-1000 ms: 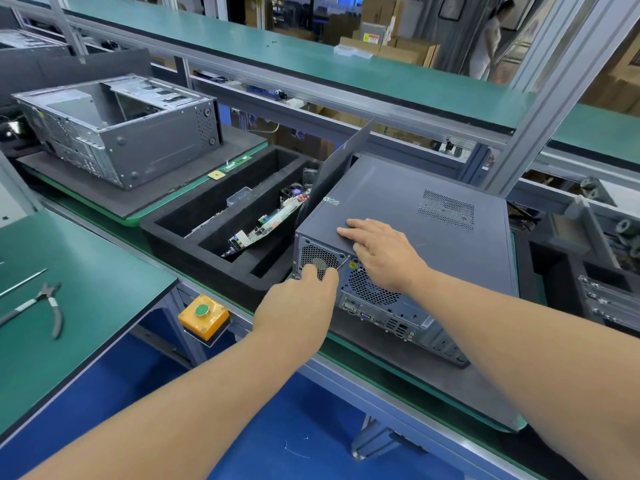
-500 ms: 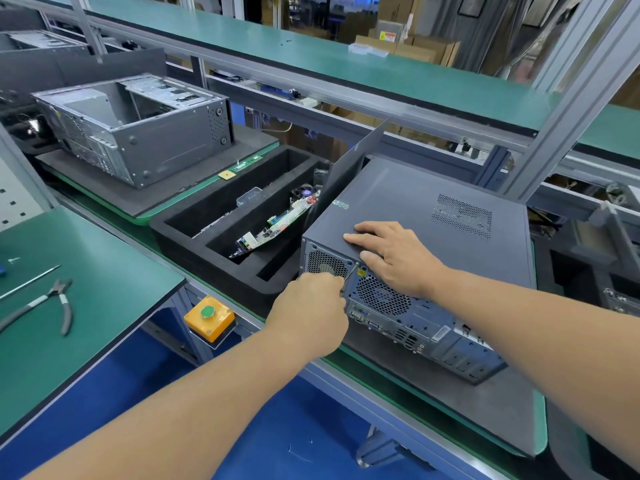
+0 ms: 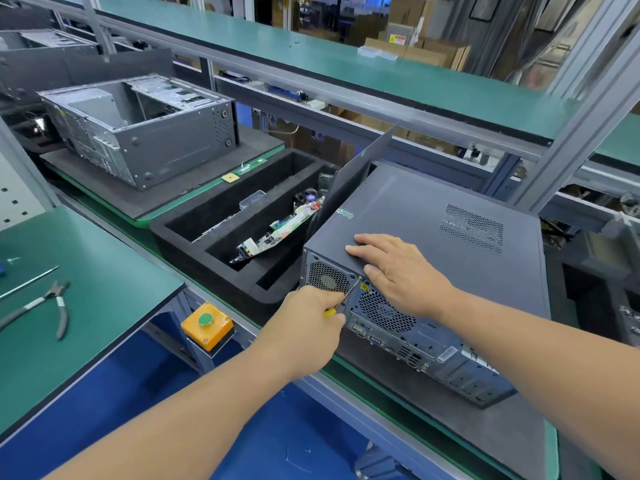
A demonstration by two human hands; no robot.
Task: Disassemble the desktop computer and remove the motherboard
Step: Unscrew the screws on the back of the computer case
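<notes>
We rest our right hand [image 3: 401, 271] flat, fingers straight, on the side panel of the desktop computer [image 3: 433, 237], which lies on a dark foam mat [image 3: 485, 434]. Our left hand [image 3: 308, 327] grips a yellow-handled screwdriver [image 3: 346, 295], its tip at the rear panel's upper edge.

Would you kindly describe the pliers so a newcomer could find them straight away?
Look to the green bench at far left, apart from the conveyor. The pliers lie flat near its left edge, jaws pointing away. Unlike the thin straight metal rod beside them, they have two splayed grey handles.
</notes>
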